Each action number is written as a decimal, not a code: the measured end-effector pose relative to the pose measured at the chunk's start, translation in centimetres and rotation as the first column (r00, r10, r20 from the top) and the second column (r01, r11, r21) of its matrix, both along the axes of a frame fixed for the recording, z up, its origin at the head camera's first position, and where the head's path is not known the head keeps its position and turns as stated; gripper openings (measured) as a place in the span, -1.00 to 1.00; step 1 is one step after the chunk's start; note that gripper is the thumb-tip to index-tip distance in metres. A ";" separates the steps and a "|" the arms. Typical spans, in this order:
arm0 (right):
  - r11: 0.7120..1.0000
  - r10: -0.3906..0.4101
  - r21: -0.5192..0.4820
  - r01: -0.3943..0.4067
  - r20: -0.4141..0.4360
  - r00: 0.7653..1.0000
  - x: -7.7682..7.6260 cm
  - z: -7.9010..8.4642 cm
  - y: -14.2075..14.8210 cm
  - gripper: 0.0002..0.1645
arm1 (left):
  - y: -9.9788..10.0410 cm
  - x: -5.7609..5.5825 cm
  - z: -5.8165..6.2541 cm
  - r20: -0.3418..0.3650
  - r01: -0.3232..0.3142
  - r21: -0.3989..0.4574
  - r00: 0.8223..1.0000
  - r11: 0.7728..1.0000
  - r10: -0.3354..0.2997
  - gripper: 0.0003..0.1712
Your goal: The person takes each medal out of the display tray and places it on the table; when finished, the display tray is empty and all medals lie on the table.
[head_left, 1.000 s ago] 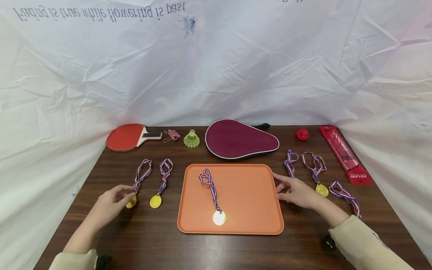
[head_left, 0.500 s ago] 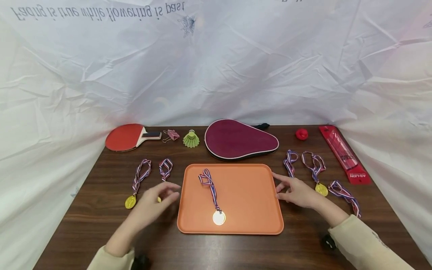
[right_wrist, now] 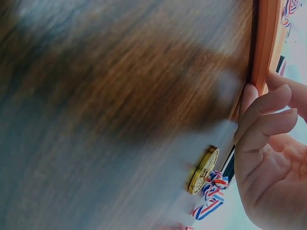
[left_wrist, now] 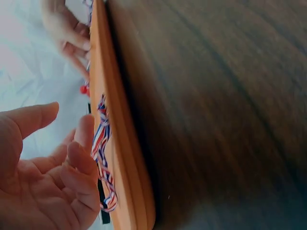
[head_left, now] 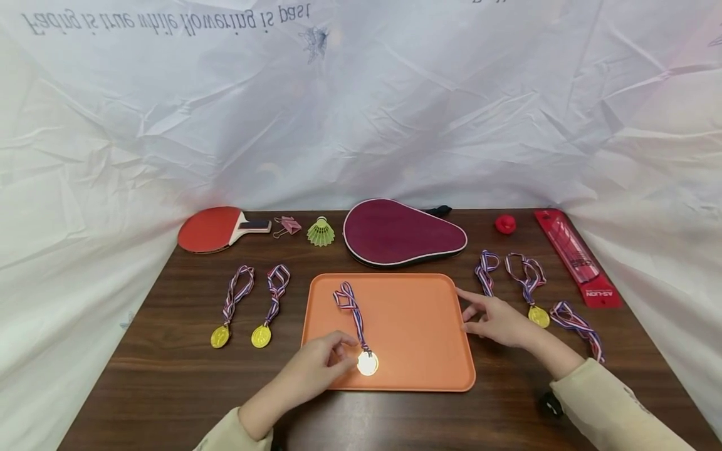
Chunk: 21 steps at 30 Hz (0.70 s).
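Observation:
My left hand (head_left: 316,366) hovers over the front left of the orange tray (head_left: 414,332), fingers bent loosely and thumb apart. Beside its fingertips lies a gold medal (head_left: 368,363) on a striped ribbon, inside the tray. In the left wrist view nothing sits between that hand's thumb and fingers (left_wrist: 76,158). My right hand (head_left: 496,321) rests at the tray's right edge, its index finger and thumb touching the rim from outside. Two more gold medals (head_left: 220,336) (head_left: 261,336) lie on the table left of the tray, ribbons pointing away.
Right of the tray are more ribboned medals (head_left: 538,316), partly hidden by my right arm. Along the back lie a table tennis bat (head_left: 207,229), pink binder clips (head_left: 288,225), a shuttlecock (head_left: 321,233), a maroon bat case (head_left: 400,233), a red rubber duck (head_left: 505,224) and a red package (head_left: 578,260).
My left hand has moved right, from the leftmost medal past the second one to the medal in the tray. The right hand stays at the tray's edge.

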State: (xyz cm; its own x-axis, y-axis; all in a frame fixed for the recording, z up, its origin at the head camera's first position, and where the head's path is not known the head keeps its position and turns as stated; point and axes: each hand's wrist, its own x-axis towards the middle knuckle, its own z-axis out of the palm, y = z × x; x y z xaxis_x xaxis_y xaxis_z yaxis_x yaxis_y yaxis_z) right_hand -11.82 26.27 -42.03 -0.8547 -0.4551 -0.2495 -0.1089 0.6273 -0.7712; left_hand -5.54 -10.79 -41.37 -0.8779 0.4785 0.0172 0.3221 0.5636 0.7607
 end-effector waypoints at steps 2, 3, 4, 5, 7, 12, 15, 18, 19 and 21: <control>1.000 0.001 -0.001 -0.001 -0.003 1.000 0.0 0.0 0.1 -0.14 | 0.4 0.0 -0.3 -0.010 -0.010 -0.031 1.000 0.999 0.010 -0.75; 1.000 0.000 -0.001 0.000 -0.003 1.000 0.0 0.0 0.1 -0.14 | 0.5 -0.1 -0.4 -0.006 -0.019 -0.046 1.000 0.999 0.018 -0.75; 1.000 -0.001 -0.002 0.001 0.000 1.000 0.0 0.0 0.1 -0.14 | 0.6 -0.1 -0.5 -0.014 -0.021 -0.058 1.000 0.998 0.020 -0.75; 1.000 0.000 0.000 0.000 0.002 1.000 0.0 0.0 0.1 -0.14 | 0.8 -0.2 -0.6 -0.022 -0.022 -0.071 1.000 0.997 0.021 -0.75; 1.000 0.000 -0.003 0.000 0.007 1.000 0.1 0.0 0.1 -0.14 | 1.0 -0.2 -0.7 -0.027 -0.024 -0.094 0.999 0.995 0.022 -0.75; 1.000 0.000 -0.011 0.000 0.007 1.000 0.1 0.0 0.1 -0.14 | 1.4 -0.6 -0.6 0.006 -0.011 -0.130 1.000 0.991 0.012 -0.69; 1.000 0.009 -0.018 -0.009 -0.005 1.000 0.1 0.0 0.2 -0.14 | 1.5 -0.8 -0.7 0.023 -0.008 -0.148 1.000 0.989 0.011 -0.66; 1.000 0.011 -0.017 -0.012 -0.012 1.000 0.1 0.0 0.2 -0.14 | 1.5 -1.0 -0.9 0.024 -0.012 -0.166 1.000 0.986 0.016 -0.65; 1.000 0.009 -0.015 -0.009 -0.011 1.000 0.0 -0.1 0.2 -0.14 | 1.6 -1.1 -1.0 0.020 -0.012 -0.174 1.000 0.985 0.016 -0.65; 1.000 0.005 -0.014 -0.005 -0.010 1.000 0.0 -0.1 0.2 -0.14 | 1.7 -1.2 -1.1 0.009 -0.017 -0.190 1.000 0.982 0.019 -0.64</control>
State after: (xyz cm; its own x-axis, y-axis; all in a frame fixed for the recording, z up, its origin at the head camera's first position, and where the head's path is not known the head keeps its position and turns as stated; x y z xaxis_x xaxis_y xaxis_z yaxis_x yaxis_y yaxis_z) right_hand -11.80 26.48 -42.14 -0.8549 -0.4628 -0.2345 -0.1200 0.6160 -0.7785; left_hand -6.70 -9.10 -42.45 -0.8858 0.4568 -0.0815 0.3035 0.7034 0.6427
